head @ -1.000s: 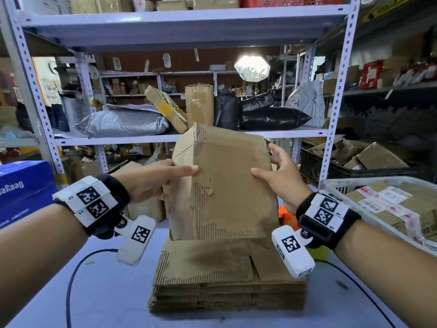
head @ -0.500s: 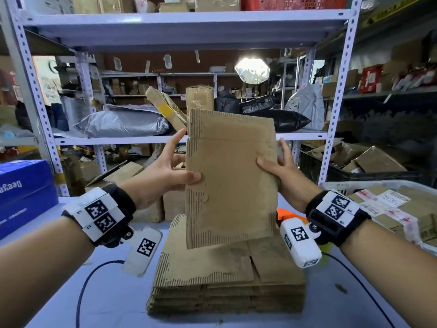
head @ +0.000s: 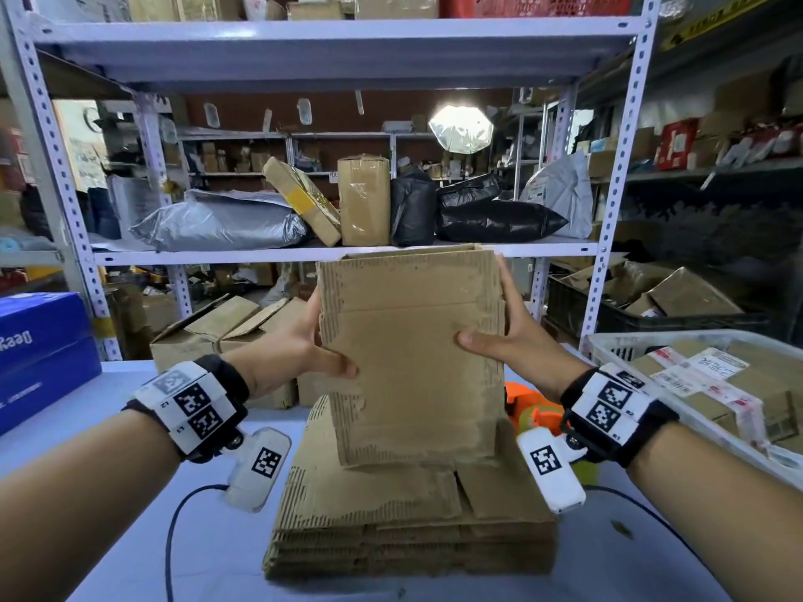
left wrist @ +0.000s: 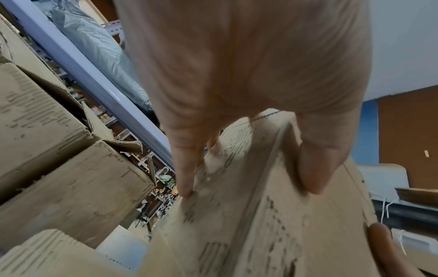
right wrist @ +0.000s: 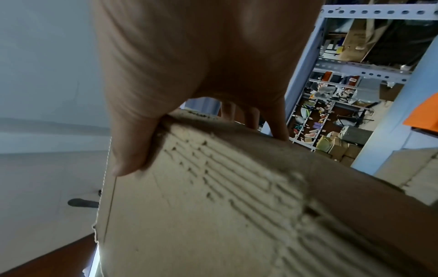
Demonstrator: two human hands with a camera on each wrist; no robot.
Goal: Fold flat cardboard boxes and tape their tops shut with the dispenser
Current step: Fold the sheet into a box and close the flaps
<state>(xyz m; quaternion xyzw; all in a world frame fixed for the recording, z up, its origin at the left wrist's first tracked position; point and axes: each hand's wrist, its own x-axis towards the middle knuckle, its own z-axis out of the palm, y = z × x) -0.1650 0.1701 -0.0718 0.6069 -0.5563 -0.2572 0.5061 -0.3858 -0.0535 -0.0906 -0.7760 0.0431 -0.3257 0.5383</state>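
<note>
Both hands pinch one cardboard box (head: pixel 413 354) by its side edges: the left hand (head: pixel 291 349) with thumb on the near face and fingers (left wrist: pixel 187 168) behind, the right hand (head: pixel 517 341) likewise. Its top gapes slightly open. It is held upright just above a stack of flat boxes (head: pixel 408 523) on the worktop (head: pixel 130 540). Right of the stack sits a basket (head: pixel 608 345) of parcels; behind it stands a shelf (head: pixel 278 254).

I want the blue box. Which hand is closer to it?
Left. The left hand is on the blue box's side; the right hand grips the held cardboard's far edge.
</note>
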